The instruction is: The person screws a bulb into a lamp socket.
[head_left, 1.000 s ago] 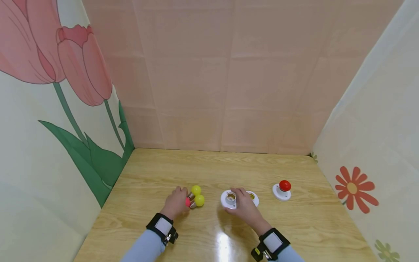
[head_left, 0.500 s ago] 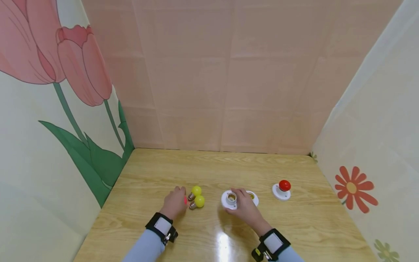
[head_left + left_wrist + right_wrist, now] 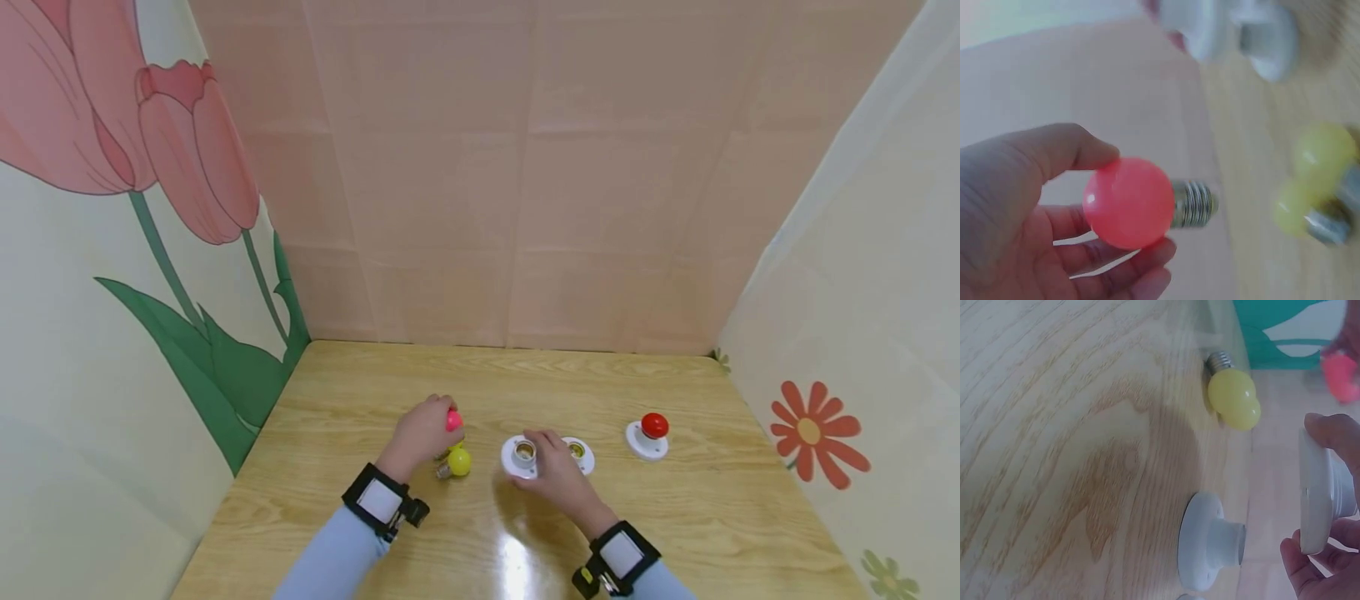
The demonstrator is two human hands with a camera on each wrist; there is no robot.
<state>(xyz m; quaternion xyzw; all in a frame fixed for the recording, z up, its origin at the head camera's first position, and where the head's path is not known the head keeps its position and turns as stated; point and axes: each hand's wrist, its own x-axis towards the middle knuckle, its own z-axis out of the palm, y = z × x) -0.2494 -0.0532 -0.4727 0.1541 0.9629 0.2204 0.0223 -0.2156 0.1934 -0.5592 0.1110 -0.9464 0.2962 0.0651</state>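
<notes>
Pinched between the thumb and fingers of my left hand (image 3: 420, 435) is a pinkish-red light bulb (image 3: 1129, 203), its metal screw base pointing away from the palm. My right hand (image 3: 561, 477) grips a white lamp socket (image 3: 1316, 500) by the edges of its round base, raised over the table with the opening up. A second white socket (image 3: 1200, 544) stands on the table, partly behind my right hand in the head view. Two yellow bulbs (image 3: 460, 462) lie on the wood below my left hand, which partly covers one of them.
At the right of the wooden table (image 3: 720, 500) stands another white socket (image 3: 647, 447) with a red bulb (image 3: 655, 426) in it. A pink cloth wall (image 3: 525, 208) rises behind the table, with printed panels at both sides.
My left hand has lifted the red bulb from beside the yellow bulbs, moving up and to the right. My right hand keeps hold of its socket, shifting only slightly left.
</notes>
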